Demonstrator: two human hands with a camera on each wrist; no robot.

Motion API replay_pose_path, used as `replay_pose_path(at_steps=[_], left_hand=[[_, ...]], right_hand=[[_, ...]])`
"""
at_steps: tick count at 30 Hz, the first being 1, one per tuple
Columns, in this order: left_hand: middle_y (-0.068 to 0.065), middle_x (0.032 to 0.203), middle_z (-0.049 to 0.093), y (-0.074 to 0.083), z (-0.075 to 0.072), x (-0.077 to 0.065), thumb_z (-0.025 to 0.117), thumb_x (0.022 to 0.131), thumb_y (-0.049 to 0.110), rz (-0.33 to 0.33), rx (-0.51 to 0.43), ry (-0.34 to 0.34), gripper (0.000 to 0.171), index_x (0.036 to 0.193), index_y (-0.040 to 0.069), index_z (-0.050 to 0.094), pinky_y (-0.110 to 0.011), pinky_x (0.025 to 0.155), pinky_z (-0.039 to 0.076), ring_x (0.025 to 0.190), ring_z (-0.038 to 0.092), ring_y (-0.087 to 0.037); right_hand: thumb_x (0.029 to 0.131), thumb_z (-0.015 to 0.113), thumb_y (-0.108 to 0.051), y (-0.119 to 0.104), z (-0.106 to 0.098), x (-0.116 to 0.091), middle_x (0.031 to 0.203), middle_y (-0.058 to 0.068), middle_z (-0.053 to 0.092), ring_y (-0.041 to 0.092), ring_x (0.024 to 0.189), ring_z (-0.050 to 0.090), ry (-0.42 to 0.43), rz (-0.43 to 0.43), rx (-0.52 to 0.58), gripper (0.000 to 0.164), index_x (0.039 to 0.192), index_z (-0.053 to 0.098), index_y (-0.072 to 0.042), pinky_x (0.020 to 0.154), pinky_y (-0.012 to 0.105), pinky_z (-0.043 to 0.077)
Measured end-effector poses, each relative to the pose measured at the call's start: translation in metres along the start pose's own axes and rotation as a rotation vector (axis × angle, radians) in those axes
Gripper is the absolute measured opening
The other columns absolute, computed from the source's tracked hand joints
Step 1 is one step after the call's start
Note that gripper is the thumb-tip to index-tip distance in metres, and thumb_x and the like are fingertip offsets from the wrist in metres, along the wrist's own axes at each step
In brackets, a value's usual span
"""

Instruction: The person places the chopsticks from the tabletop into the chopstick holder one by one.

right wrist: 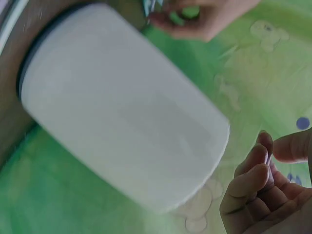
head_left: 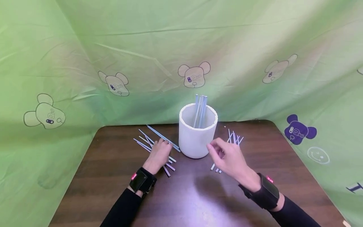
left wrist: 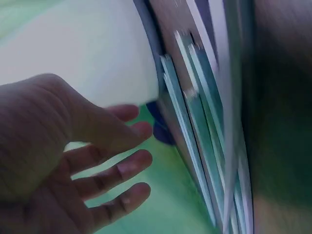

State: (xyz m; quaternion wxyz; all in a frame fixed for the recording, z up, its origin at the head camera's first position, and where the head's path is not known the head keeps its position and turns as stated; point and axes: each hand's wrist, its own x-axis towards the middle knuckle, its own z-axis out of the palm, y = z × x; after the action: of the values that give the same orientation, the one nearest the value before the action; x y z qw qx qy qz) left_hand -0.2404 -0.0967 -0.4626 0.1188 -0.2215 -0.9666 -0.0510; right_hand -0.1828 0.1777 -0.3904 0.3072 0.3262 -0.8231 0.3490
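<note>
A white cylindrical container [head_left: 194,143] stands at the table's back middle, with several thin pale-blue sticks [head_left: 200,110] upright inside. Over a loose pile of thin pale sticks [head_left: 155,132] left of it is my left hand [head_left: 160,154]. In the left wrist view its fingers are parted and loosely bent, with nothing seen between them, beside the pile's sticks [left wrist: 186,126]. My right hand [head_left: 229,157] hovers in front of the container's right side, fingers bent towards the thumb. The right wrist view shows that hand [right wrist: 273,190] near the container's rim, with no stick visible in it.
A second, smaller pile of sticks [head_left: 212,166] lies right of the container, partly hidden behind my right hand. The brown wooden table [head_left: 99,170] ends at the back against a green cloth [head_left: 153,69] printed with bear heads.
</note>
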Motion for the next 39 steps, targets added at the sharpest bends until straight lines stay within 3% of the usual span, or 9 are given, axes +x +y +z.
replay_pose_path(at_steps=[5,12,16,21,23,25,29,35,39], left_hand=[[-0.009,0.092,0.074,-0.006,0.008,0.001,0.073,0.079,-0.005,0.007,0.106,-0.028,0.015,0.079,0.010,0.075,-0.049,0.085,0.048,0.097,0.059,-0.032],[-0.004,0.082,0.076,-0.011,0.021,-0.002,0.073,0.082,-0.003,0.017,0.127,-0.059,0.020,0.070,0.013,0.074,-0.049,0.085,0.049,0.090,0.061,-0.029],[-0.002,0.079,0.076,-0.015,0.023,-0.002,0.070,0.084,-0.001,0.058,0.156,0.002,0.020,0.072,0.015,0.076,-0.047,0.083,0.051,0.087,0.064,-0.027],[0.000,0.084,0.077,-0.025,0.015,0.001,0.070,0.084,0.009,0.133,0.212,0.149,0.011,0.081,0.018,0.075,-0.042,0.079,0.050,0.087,0.063,-0.024],[0.000,0.091,0.078,-0.029,0.007,0.003,0.070,0.085,0.009,0.161,0.223,0.227,0.012,0.091,0.017,0.076,-0.041,0.079,0.049,0.089,0.063,-0.024],[-0.002,0.098,0.078,-0.031,-0.005,0.006,0.073,0.082,0.003,0.176,0.208,0.321,0.024,0.103,0.014,0.075,-0.039,0.079,0.050,0.091,0.064,-0.024],[-0.007,0.103,0.078,-0.031,-0.037,0.013,0.074,0.076,-0.010,0.181,0.065,0.540,0.038,0.110,0.007,0.072,-0.035,0.076,0.053,0.089,0.068,-0.025],[-0.016,0.098,0.075,-0.019,-0.101,0.027,0.067,0.091,-0.001,0.182,-0.206,0.816,0.012,0.103,0.000,0.070,-0.039,0.077,0.058,0.085,0.070,-0.030],[-0.018,0.098,0.073,-0.007,-0.138,0.031,0.064,0.096,0.002,0.197,-0.345,0.945,0.011,0.103,-0.004,0.070,-0.041,0.084,0.058,0.090,0.070,-0.032]], right_hand=[[0.085,0.071,0.001,-0.010,0.010,-0.009,0.065,-0.011,0.062,-0.007,0.056,0.050,-0.057,0.005,0.050,0.013,0.087,0.067,-0.012,0.052,0.009,0.043],[0.087,0.070,-0.003,-0.019,0.025,-0.026,0.062,-0.013,0.058,-0.010,0.054,0.044,-0.155,0.028,0.087,0.013,0.085,0.067,-0.015,0.050,0.006,0.039],[0.088,0.071,-0.004,-0.024,0.031,-0.033,0.059,-0.015,0.054,-0.011,0.053,0.041,-0.186,0.033,0.091,0.015,0.084,0.066,-0.018,0.049,0.005,0.036],[0.089,0.071,-0.006,-0.029,0.035,-0.038,0.058,-0.016,0.052,-0.013,0.052,0.038,-0.207,0.041,0.089,0.017,0.083,0.065,-0.021,0.048,0.004,0.033],[0.089,0.071,-0.007,-0.030,0.036,-0.040,0.058,-0.017,0.051,-0.013,0.053,0.038,-0.216,0.044,0.091,0.017,0.083,0.064,-0.021,0.048,0.004,0.033],[0.089,0.071,-0.006,-0.032,0.037,-0.041,0.058,-0.017,0.050,-0.013,0.053,0.038,-0.220,0.047,0.099,0.018,0.082,0.064,-0.021,0.048,0.004,0.033],[0.089,0.071,-0.006,-0.035,0.039,-0.043,0.059,-0.017,0.051,-0.013,0.053,0.038,-0.217,0.049,0.110,0.018,0.082,0.064,-0.021,0.049,0.003,0.033],[0.087,0.072,-0.005,-0.037,0.041,-0.044,0.059,-0.017,0.052,-0.013,0.053,0.038,-0.200,0.047,0.113,0.017,0.082,0.065,-0.020,0.048,0.003,0.033],[0.087,0.072,-0.005,-0.037,0.043,-0.045,0.059,-0.017,0.052,-0.015,0.053,0.037,-0.208,0.053,0.122,0.017,0.082,0.066,-0.020,0.048,0.003,0.033]])
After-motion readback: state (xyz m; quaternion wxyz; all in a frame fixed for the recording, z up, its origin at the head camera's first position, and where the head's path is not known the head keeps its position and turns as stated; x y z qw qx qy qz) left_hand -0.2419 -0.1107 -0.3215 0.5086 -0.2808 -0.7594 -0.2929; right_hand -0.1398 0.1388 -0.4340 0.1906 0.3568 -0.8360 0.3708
